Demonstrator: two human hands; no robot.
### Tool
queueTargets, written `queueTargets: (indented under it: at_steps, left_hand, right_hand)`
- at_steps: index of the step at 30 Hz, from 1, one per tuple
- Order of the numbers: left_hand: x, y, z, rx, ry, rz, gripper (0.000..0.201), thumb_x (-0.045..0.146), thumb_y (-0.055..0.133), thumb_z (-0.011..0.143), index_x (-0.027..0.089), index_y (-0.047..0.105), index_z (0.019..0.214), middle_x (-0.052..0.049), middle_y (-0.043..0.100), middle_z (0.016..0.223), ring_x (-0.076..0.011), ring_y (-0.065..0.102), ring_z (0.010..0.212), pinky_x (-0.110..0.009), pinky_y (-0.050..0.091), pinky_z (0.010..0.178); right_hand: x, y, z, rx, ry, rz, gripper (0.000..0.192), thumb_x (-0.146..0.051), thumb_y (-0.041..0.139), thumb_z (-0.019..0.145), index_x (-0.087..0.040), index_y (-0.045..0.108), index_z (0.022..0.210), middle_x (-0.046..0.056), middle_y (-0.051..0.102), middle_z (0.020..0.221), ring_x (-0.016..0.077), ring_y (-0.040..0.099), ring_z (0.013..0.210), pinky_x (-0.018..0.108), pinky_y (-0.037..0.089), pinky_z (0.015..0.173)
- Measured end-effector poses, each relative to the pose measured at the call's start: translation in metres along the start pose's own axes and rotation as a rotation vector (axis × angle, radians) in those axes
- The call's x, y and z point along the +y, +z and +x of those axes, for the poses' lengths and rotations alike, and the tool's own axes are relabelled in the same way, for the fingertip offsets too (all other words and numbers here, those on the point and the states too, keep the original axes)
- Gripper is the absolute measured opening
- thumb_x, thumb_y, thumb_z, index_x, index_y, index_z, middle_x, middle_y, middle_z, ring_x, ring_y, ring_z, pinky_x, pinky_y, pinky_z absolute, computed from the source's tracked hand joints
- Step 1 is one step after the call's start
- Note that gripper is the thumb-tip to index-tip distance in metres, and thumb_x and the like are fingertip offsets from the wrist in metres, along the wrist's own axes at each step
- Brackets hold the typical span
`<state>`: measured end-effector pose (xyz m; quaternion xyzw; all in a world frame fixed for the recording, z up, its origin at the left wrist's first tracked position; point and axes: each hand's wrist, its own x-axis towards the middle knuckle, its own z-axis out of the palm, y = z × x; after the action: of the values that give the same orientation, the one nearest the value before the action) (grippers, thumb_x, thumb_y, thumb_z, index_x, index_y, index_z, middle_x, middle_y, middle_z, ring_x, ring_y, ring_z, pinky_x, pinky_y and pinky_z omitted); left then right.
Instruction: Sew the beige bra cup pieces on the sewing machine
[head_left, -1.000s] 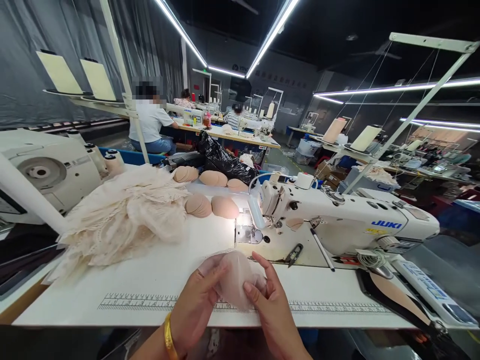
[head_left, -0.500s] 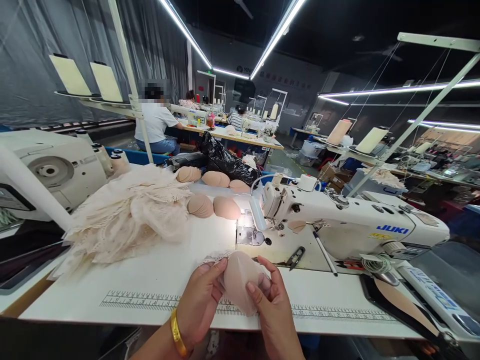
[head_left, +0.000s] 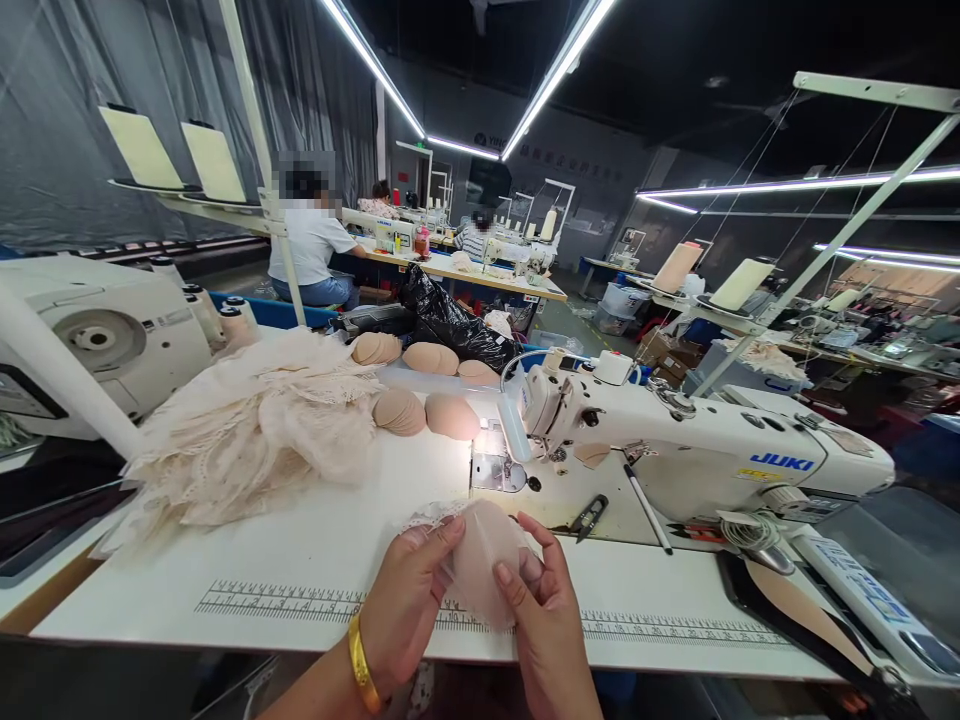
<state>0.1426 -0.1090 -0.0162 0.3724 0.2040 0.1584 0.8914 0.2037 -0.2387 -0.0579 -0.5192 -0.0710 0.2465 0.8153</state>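
Note:
Between my hands, above the front of the white table [head_left: 300, 545], is a beige bra cup [head_left: 484, 555] with sheer fabric and a pale lace edge [head_left: 427, 517]. My left hand [head_left: 412, 585] pinches its left side, thumb on top; a gold bangle circles that wrist. On the cup's right side, my right hand [head_left: 544, 610] grips with the thumb in front and the fingers partly behind the fabric. Just beyond stands the JUKI sewing machine [head_left: 697, 450], its lamp lighting the needle plate [head_left: 499, 472].
A heap of cream lace fabric [head_left: 262, 430] covers the table's left. Stacked beige cups [head_left: 401, 412] lie behind the needle area. Thread snips [head_left: 590, 518] and a white pen [head_left: 649, 510] rest by the machine. A printed ruler [head_left: 285, 600] runs along the front. A person [head_left: 311, 240] sits farther back.
Both hands keep their hold on the bra cup, which has tilted slightly. The left wrist has shifted a little to the right. Otherwise the table looks the same.

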Motion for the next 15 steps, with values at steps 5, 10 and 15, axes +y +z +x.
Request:
queueTargets:
  at_steps: [5,10,15]
  left_hand:
    - [0.001,0.002,0.002,-0.081,-0.047,-0.027,0.044,0.05,0.092,0.078,0.013,0.083,0.1,-0.014,0.08,0.102,-0.0297,0.072,0.1,-0.033,0.058,0.082]
    - [0.003,0.004,0.01,-0.05,-0.191,-0.011,0.045,0.046,0.097,0.07,0.015,0.08,0.098,-0.012,0.078,0.099,-0.0274,0.07,0.091,-0.033,0.058,0.073]
    - [0.03,-0.002,0.015,-0.184,-0.173,0.161,0.038,0.055,0.085,0.083,0.021,0.082,0.101,-0.009,0.078,0.104,-0.0269,0.07,0.096,-0.036,0.059,0.083]
  right_hand:
    - [0.0,0.002,0.0,0.01,-0.017,-0.019,0.086,-0.051,0.094,0.076,-0.029,0.048,0.145,0.006,0.075,0.117,0.0266,0.072,0.105,0.039,0.059,0.092]
    - [0.003,-0.001,0.0,-0.01,-0.041,-0.035,0.089,-0.052,0.095,0.074,-0.029,0.048,0.147,0.004,0.074,0.105,0.0266,0.072,0.101,0.039,0.058,0.09]
    - [-0.014,-0.029,0.005,-0.238,0.008,-0.177,0.105,-0.037,0.095,0.074,-0.03,0.037,0.161,-0.005,0.065,0.08,0.0178,0.064,0.075,0.032,0.051,0.077]
